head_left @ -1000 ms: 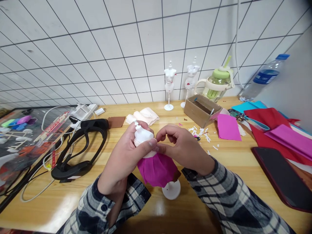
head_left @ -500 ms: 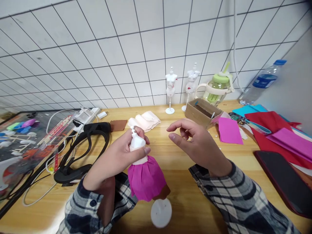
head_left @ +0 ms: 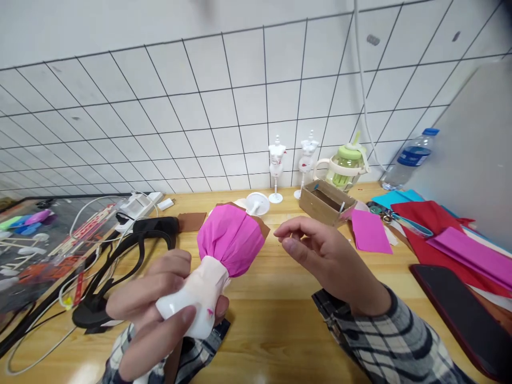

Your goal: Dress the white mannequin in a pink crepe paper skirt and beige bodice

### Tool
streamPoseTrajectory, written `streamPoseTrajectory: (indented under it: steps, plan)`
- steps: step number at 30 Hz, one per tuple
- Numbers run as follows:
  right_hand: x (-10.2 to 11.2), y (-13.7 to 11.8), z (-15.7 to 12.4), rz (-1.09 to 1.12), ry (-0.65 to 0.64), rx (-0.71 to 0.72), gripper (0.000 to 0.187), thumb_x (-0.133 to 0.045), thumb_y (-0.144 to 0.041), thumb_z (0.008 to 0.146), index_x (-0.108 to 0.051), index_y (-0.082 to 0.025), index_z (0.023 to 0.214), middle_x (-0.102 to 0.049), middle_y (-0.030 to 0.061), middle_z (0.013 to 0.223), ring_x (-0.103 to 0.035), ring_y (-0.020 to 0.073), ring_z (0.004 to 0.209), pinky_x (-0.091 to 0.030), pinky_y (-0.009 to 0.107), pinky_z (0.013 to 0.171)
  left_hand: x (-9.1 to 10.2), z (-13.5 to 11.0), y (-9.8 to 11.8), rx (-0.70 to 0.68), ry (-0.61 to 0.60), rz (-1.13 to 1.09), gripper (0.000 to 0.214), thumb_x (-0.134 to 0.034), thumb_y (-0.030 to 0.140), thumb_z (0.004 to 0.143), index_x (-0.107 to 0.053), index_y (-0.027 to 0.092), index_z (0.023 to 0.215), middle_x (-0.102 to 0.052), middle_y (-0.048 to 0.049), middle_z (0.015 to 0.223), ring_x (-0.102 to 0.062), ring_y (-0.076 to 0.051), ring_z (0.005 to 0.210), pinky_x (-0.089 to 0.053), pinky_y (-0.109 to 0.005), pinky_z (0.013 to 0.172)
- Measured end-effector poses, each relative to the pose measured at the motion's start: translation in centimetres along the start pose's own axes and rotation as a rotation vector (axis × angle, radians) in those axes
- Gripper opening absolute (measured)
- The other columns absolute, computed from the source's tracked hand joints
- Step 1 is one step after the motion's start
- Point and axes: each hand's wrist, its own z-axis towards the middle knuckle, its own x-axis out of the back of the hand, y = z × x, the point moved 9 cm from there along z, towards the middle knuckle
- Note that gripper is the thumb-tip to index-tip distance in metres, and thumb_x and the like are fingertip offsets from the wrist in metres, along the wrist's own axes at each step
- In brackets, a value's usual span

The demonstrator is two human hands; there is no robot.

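Note:
My left hand is wrapped round the white torso of a small mannequin, held tilted with its round white base pointing away from me. A pale pink crepe-like band covers its waist. Below that spreads a gathered magenta skirt, with a brown piece showing under the hem. The mannequin's neck is hidden by the hand. My right hand hovers over the table to the right of the skirt, fingers loosely curled and apart, holding nothing.
Two small mannequins stand by the wall, beside a cardboard box and a green-lidded jug. Coloured sheets, a phone and a water bottle are on the right. A black headset strap and cables lie left.
My left hand has flipped the mannequin over, so its base now points toward the wall and its torso toward me. The right hand has barely moved. The view has tilted up.

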Motion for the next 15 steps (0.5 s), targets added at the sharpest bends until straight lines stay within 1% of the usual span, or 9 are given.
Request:
streamPoseTrajectory:
  steps: [1,2,3,5,6,8,11,13,15]
  plan:
    - [-0.3,0.6,0.1,0.029,-0.030,-0.052,0.021,-0.058,-0.038,0.091,-0.065,-0.021,0.101,-0.062,0.0011,0.086,-0.054,0.0112,0.070,-0.046,0.023,0.060,-0.3,0.0,1.1,-0.053,-0.009,0.021,0.056,-0.080,-0.001,0.044,-0.031,0.018,0.064,-0.048,0.0066,0.098,-0.055,-0.008,0.066,-0.055,-0.032,0.055]
    - [-0.6,1.2,0.1,0.061,-0.059,-0.103,0.024,-0.057,-0.040,0.091,-0.064,-0.021,0.103,-0.062,0.0015,0.087,-0.054,0.0111,0.069,-0.047,0.023,0.058,-0.5,0.0,1.5,-0.057,-0.017,0.048,0.057,-0.080,-0.004,0.044,-0.032,0.018,0.064,-0.050,0.0058,0.101,-0.058,-0.009,0.069,-0.057,-0.033,0.056]
    - [-0.9,1.6,0.1,0.093,-0.086,-0.147,0.027,-0.055,-0.042,0.092,-0.064,-0.021,0.106,-0.061,0.0015,0.086,-0.053,0.0108,0.067,-0.048,0.023,0.056,-0.5,0.0,1.3,-0.003,-0.033,0.077,0.058,-0.081,-0.005,0.044,-0.032,0.018,0.065,-0.052,0.0056,0.103,-0.062,-0.011,0.073,-0.059,-0.035,0.058]
    - [-1.6,2.4,0.0,0.157,-0.143,-0.219,0.030,-0.051,-0.044,0.093,-0.062,-0.021,0.110,-0.058,0.0008,0.080,-0.053,0.0108,0.063,-0.049,0.022,0.051,-0.2,-0.2,0.7,0.081,-0.029,0.076,0.060,-0.083,-0.004,0.042,-0.033,0.018,0.067,-0.053,0.0061,0.103,-0.066,-0.016,0.079,-0.062,-0.038,0.058]
    - [-1.8,2.7,-0.1,0.187,-0.167,-0.249,0.032,-0.049,-0.044,0.094,-0.061,-0.021,0.112,-0.056,0.0003,0.077,-0.053,0.0112,0.063,-0.049,0.021,0.049,0.1,-0.4,0.5,0.095,-0.026,0.067,0.060,-0.084,-0.003,0.041,-0.034,0.018,0.067,-0.054,0.0062,0.102,-0.068,-0.018,0.079,-0.062,-0.040,0.057]
    - [-1.9,3.1,-0.2,0.231,-0.177,-0.293,0.032,-0.051,-0.045,0.093,-0.060,-0.022,0.112,-0.053,-0.0010,0.075,-0.052,0.0106,0.059,-0.048,0.020,0.043,0.5,-0.6,0.4,0.082,0.008,0.065,0.060,-0.084,-0.002,0.039,-0.034,0.018,0.065,-0.055,0.0054,0.103,-0.069,-0.021,0.079,-0.063,-0.041,0.054]
    - [-1.7,3.5,-0.2,0.300,-0.166,-0.342,0.029,-0.054,-0.048,0.090,-0.060,-0.022,0.103,-0.046,-0.0037,0.072,-0.042,0.0068,0.050,-0.044,0.018,0.038,0.5,-0.6,0.2,0.079,0.063,0.106,0.057,-0.083,0.002,0.042,-0.034,0.020,0.065,-0.058,0.0041,0.107,-0.070,-0.023,0.082,-0.064,-0.041,0.053]
    - [-1.8,3.5,-0.2,0.345,-0.181,-0.350,0.030,-0.055,-0.050,0.089,-0.060,-0.021,0.094,-0.040,-0.0060,0.065,-0.037,0.0056,0.046,-0.041,0.016,0.037,0.1,-0.6,0.4,0.065,0.081,0.113,0.054,-0.083,0.010,0.049,-0.033,0.021,0.065,-0.059,0.0041,0.104,-0.069,-0.022,0.082,-0.064,-0.039,0.054]
    - [-1.7,3.6,-0.3,0.375,-0.188,-0.357,0.031,-0.057,-0.052,0.088,-0.057,-0.021,0.087,-0.035,-0.0079,0.059,-0.033,0.0046,0.043,-0.034,0.015,0.035,-0.1,-0.9,0.8,0.049,0.098,0.125,0.050,-0.082,0.016,0.054,-0.032,0.020,0.064,-0.058,0.0046,0.099,-0.069,-0.019,0.080,-0.065,-0.037,0.057]
